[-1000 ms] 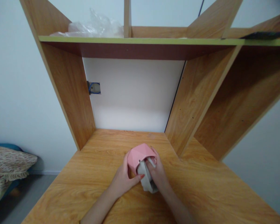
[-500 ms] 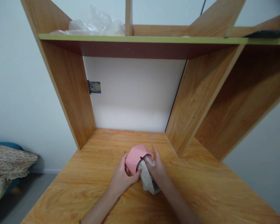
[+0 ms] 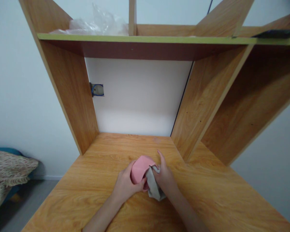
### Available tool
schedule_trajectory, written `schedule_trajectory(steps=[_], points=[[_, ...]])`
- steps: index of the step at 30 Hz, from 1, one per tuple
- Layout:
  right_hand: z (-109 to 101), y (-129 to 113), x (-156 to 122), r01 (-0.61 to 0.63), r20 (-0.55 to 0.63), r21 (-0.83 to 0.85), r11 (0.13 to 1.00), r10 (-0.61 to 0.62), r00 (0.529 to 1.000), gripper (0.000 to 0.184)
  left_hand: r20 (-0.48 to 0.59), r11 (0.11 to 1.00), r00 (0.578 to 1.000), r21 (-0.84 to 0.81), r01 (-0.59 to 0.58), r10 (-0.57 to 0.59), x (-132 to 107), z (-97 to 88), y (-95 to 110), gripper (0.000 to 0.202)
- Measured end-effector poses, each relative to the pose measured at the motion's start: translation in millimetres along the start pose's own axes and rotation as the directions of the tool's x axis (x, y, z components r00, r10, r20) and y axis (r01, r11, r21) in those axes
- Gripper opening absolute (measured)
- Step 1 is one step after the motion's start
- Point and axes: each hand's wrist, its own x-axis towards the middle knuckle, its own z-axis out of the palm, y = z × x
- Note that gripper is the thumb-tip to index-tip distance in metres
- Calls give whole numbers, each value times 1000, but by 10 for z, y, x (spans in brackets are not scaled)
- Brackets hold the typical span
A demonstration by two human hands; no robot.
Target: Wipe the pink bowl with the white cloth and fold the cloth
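Observation:
A pink, faceted hollow piece (image 3: 140, 168), like a small bowl or pot, is tilted on its side above the wooden desk. My left hand (image 3: 127, 182) is wrapped round its left side, the thumb at its rim. In my right hand (image 3: 164, 176) is a grey cloth (image 3: 155, 187), pressed against the pink piece's opening on the right. The right index finger points up and away, while the other fingers are partly hidden by the cloth. The cloth's loose end hangs down between my hands.
The wooden desk (image 3: 106, 154) lies below a shelf with a green edge (image 3: 135, 39). Upright panels (image 3: 207, 96) stand at both sides. A clear plastic bag (image 3: 99, 24) lies on the shelf. An uncovered wall socket box (image 3: 97, 90) shows at the back left; a woven blanket (image 3: 12, 164) is at far left.
The pink piece has turned and dropped slightly in my left hand, so its opening shows less. My right hand stays with the grey cloth at its rim.

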Motion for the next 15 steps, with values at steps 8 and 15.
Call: schedule_trajectory(steps=[8, 15], points=[[-36, -16, 44, -12, -33, -45, 999, 10, 999, 74, -110, 900, 952, -372, 228, -287, 199, 28, -160, 36], [-66, 52, 84, -75, -28, -101, 992, 73, 997, 57, 23, 553, 852, -751, 361, -524, 237, -28, -204, 44]])
